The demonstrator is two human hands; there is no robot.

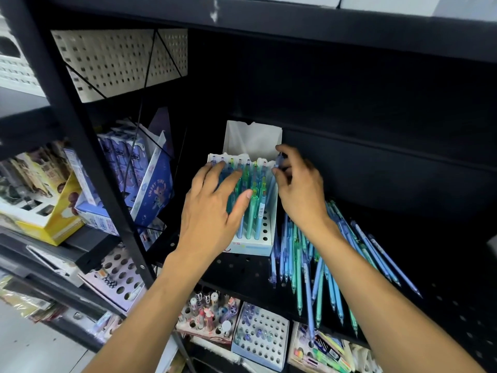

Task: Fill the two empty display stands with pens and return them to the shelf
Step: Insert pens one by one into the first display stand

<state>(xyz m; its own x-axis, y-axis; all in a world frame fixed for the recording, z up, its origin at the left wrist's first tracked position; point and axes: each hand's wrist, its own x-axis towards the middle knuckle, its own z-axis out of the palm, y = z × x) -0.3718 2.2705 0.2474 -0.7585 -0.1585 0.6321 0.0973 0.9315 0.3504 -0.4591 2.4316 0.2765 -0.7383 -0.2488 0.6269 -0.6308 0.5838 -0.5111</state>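
A white display stand point(266, 232) with a holed base sits on the black perforated shelf point(242, 273), holding several blue and green pens. My left hand point(212, 208) lies spread over the pens in the stand, fingers straight. My right hand point(298, 184) is at the stand's right edge and pinches a blue pen point(278, 160) near its top. A loose pile of blue and green pens point(333, 270) lies on the shelf to the right of the stand, under my right forearm.
Another holed stand point(261, 337) sits on the shelf below, with stands of colourful pens beside it. Boxed stationery point(134, 179) fills the bay on the left beyond a black upright post point(88, 162). A beige pegboard point(121, 60) hangs at the upper left.
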